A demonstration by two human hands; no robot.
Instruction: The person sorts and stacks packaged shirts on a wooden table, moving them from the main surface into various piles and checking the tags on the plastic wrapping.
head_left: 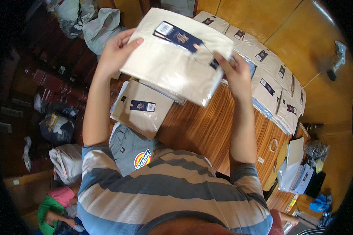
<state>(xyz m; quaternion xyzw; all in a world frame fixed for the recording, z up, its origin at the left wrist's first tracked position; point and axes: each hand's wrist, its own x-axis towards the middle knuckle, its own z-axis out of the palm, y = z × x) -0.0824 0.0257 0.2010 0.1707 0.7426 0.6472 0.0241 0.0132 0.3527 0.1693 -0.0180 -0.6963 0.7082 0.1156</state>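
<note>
A folded cream garment (164, 66) in a clear plastic bag is held up over the table, slightly tilted. My left hand (117, 50) grips its left edge, thumb on top and fingers mostly underneath. At the right edge my right hand (236, 72) pinches the bag near a small dark label. A navy hang tag (180, 38) with a white sticker lies on the garment's face. Below it, on the left of the table, rests a bagged beige garment (141, 92) with its own navy tag. A grey garment (123, 145) with a colourful round patch lies nearer to me.
Stacks of bagged beige garments (267, 102) line the right and far side of the striped wooden table (200, 121). A pale ring (273, 145) lies near its right edge. White sacks (102, 32) stand at the far left. Another person in green (47, 209) is at lower left.
</note>
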